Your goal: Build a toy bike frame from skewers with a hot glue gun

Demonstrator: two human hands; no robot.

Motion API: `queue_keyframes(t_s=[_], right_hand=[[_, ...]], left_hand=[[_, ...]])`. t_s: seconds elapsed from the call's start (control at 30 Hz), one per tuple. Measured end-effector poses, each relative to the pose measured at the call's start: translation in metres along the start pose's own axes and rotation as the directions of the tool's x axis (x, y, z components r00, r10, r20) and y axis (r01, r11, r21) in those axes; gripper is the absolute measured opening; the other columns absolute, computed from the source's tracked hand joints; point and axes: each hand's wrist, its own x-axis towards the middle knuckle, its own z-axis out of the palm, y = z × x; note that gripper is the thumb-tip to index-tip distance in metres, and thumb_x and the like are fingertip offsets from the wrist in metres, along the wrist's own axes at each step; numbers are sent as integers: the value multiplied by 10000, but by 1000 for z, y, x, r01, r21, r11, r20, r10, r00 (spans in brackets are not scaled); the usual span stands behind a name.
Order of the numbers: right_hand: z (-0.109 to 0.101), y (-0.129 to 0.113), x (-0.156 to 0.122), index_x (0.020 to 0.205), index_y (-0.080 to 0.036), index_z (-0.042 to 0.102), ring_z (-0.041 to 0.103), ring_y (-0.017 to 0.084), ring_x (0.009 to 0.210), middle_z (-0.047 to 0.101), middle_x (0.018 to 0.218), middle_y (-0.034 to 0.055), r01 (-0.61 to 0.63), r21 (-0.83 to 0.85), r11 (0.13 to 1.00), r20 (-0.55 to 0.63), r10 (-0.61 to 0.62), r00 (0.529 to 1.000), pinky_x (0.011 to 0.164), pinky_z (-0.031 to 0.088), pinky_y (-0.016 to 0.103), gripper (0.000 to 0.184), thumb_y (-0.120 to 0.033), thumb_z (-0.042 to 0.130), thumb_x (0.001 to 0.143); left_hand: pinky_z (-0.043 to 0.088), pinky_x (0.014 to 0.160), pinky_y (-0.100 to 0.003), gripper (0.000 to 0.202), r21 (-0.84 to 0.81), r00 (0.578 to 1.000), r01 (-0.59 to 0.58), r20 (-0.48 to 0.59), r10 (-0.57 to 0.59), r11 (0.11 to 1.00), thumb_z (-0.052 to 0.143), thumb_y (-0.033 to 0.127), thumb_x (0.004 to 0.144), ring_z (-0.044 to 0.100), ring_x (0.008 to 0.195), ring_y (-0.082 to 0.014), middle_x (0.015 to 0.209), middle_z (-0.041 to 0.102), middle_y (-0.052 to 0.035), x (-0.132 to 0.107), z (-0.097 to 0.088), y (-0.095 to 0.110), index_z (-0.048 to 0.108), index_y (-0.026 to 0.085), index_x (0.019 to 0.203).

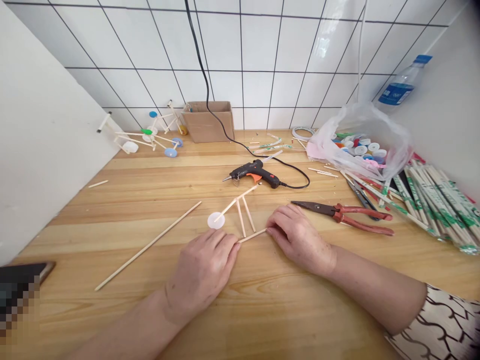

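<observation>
A short wooden stick [252, 236] lies across the front of a small stick frame [240, 216], near the ends of its two crosspieces. My left hand [204, 265] pinches the stick's left end, and my right hand [296, 235] pinches the right end. Whether the stick touches both crosspieces I cannot tell. At the frame's far left end sits a whitish round bottle cap [216, 220]. Behind the frame rests a black glue gun [255, 172] with an orange trigger. Red-handled pliers [343, 212] lie just beyond my right hand.
A long stick [148, 246] lies to the left, with a dark device [22, 285] at the edge. Finished-looking stick models [150, 135] and a cardboard box [209, 122] stand at the back. On the right are a bag of caps [360, 140], wrapped chopsticks [438, 200] and a bottle [403, 82].
</observation>
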Motion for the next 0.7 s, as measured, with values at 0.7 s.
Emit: queue_keyframes(t_s=[0.7], right_hand=[[0,-1,1,787,-175,567,497,208,804,597,808,69,-36,-32,999,-8,36,999,758,392,349,145,-141,469,889]], left_hand=[[430,602,-287,235,-57,1000,10,11,-9,998,420,162,928,572,623,-160,665,616,-10,-1,1,-1,592,164,768]])
